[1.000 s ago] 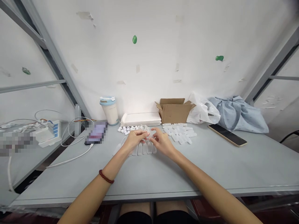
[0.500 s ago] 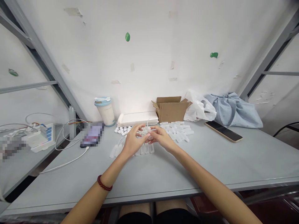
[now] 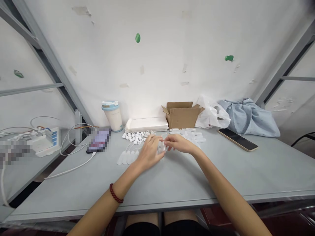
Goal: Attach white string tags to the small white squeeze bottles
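The left grip has its thumb and fingers around a clear piece, in front of the cardboard box and toward its left. The right grip, straight in front of the box, has its fingertips against the piece's right edge; I cannot tell whether they pinch it. Bare gray table runs from both hands to the front edge, well nearer than the box, giving room toward the body. Behind, room is tighter: a pile of clear tubes lies just before the box, and white caps lie to its left. Frosted pieces form a row farther left and nearer than the box. The wall rises just behind the box.
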The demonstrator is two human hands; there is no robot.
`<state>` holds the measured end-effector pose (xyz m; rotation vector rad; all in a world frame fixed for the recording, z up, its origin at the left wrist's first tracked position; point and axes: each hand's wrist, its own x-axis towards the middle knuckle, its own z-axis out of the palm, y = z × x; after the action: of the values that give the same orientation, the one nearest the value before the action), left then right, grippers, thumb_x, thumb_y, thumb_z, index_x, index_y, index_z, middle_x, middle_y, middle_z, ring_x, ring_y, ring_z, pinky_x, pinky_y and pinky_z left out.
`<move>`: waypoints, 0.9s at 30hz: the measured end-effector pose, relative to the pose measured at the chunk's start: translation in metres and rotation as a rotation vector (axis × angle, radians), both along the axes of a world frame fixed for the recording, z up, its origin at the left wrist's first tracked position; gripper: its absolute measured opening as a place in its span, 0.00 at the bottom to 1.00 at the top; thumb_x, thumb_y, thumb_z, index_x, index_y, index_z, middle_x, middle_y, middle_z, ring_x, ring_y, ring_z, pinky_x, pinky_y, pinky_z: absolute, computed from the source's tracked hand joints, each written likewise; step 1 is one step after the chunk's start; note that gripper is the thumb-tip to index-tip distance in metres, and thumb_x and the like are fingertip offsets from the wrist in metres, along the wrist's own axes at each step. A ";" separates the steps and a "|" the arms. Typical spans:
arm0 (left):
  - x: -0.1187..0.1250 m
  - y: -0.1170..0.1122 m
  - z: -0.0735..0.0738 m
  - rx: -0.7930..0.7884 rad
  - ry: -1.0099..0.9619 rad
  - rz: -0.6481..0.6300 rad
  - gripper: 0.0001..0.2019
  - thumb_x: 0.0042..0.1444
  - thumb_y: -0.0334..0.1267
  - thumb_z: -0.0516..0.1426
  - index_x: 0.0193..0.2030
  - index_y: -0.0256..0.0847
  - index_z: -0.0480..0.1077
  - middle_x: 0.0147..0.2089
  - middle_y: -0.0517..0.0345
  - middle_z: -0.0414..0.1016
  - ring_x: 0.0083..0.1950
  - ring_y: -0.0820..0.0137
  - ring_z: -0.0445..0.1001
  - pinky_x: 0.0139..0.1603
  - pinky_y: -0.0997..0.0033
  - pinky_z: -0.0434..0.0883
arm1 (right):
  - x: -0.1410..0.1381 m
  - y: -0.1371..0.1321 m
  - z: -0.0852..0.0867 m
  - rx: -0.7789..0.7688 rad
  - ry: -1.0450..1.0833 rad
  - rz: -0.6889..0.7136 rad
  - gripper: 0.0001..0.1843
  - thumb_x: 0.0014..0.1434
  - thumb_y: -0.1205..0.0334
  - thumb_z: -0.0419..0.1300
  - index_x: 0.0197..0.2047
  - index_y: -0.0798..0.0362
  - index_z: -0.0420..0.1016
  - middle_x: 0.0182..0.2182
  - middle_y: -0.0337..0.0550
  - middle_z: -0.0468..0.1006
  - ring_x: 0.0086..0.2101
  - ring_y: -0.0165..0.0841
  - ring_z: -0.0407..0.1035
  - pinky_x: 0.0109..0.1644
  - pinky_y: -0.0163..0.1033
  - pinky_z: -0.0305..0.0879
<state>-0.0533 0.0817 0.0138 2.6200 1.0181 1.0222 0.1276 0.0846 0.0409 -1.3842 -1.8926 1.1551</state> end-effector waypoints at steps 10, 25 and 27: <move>0.011 -0.010 -0.005 -0.172 0.268 0.028 0.10 0.50 0.36 0.55 0.40 0.39 0.64 0.45 0.50 0.70 0.51 0.55 0.61 0.48 0.54 0.62 | 0.005 0.006 -0.010 -0.041 -0.280 0.108 0.05 0.51 0.68 0.52 0.28 0.57 0.69 0.26 0.43 0.76 0.24 0.29 0.70 0.30 0.34 0.63; -0.018 0.015 0.004 -0.291 0.037 0.107 0.15 0.56 0.44 0.53 0.47 0.41 0.68 0.51 0.51 0.72 0.55 0.59 0.66 0.54 0.57 0.63 | 0.009 0.007 -0.007 -0.166 -0.161 0.138 0.05 0.48 0.68 0.55 0.28 0.59 0.72 0.25 0.45 0.77 0.26 0.32 0.73 0.30 0.34 0.67; -0.026 0.020 0.010 -0.291 -0.051 0.208 0.14 0.58 0.42 0.50 0.47 0.40 0.68 0.49 0.51 0.73 0.51 0.61 0.69 0.52 0.59 0.65 | 0.012 0.009 -0.009 -0.178 -0.141 0.134 0.07 0.47 0.67 0.56 0.31 0.59 0.73 0.26 0.45 0.78 0.27 0.32 0.73 0.32 0.35 0.68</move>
<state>-0.0788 0.1019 0.0240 2.2810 1.3374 0.8962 0.1395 0.0934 0.0323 -1.4872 -2.0492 1.3510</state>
